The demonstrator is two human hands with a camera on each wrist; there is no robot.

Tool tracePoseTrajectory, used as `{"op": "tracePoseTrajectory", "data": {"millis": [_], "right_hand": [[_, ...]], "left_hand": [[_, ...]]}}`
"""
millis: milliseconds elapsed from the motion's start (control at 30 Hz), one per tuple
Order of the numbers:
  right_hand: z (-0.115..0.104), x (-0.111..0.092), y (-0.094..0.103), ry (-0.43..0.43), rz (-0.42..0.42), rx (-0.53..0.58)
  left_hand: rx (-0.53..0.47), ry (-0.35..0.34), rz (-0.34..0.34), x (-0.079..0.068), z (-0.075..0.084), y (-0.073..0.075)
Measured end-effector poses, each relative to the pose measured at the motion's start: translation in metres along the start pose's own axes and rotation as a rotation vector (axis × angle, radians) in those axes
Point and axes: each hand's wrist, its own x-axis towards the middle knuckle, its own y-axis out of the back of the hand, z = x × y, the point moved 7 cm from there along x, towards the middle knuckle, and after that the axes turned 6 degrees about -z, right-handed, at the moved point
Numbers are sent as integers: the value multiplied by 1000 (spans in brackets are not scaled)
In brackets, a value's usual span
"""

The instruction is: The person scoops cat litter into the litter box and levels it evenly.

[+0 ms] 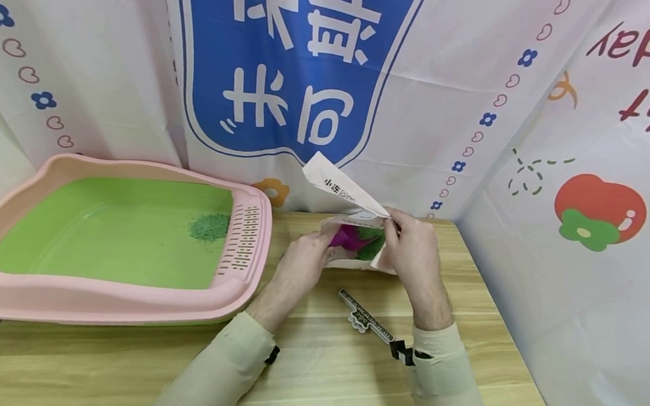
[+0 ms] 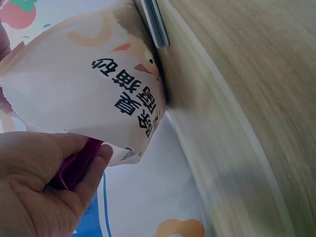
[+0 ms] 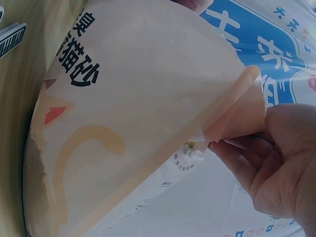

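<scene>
Item 1: Bag (image 2: 84, 94), printed, on the table (image 1: 507, 379) near its back edge, right of the tray. Mouth parted, green granules (image 1: 371, 250) inside. I judge the wall thin, soft and easily creased, possibly prone to tearing if tugged; the filled base probably heavy and shifting. Best holds, to my eye: lip for steering, lower body for lifting.

Item 2: Purple scoop (image 1: 348, 237), partly within the mouth. I expect it light, stiff, perhaps slick; take it by the handle.

Item 3: Left hand (image 1: 305, 258), thumb and fingers curled round the scoop's handle; whether they also nip the lip I cannot tell.

Item 4: Right hand (image 1: 412, 247), thumb and fingers pinching the bag's lip.

Item 5: Tray (image 1: 114, 298), pink-rimmed, a small granule patch (image 1: 210, 227) at its right end.

Item 6: Clip (image 1: 367, 316), lying on the table before the bag.
</scene>
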Motion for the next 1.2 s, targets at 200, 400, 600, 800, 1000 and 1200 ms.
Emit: {"op": "tracePoseTrajectory", "data": {"millis": [200,400,600,800,1000,1200], "right_hand": [[1,0,0,-3,-3,5],[1,-1,0,-3,3,0],[0,-1,1,5,16,1],[0,-1,2,2,15,5],[0,-1,1,-6,8,3],[0,0,1,-8,5,9]], "left_hand": [[-4,-49,30,-4,2,3],[-5,-65,29,-8,4,7],[-53,-31,21,-13,3,13],[-131,-1,21,-17,-2,15],[-223,34,-8,-17,-7,11],[-332,91,-14,-16,-14,9]]}}
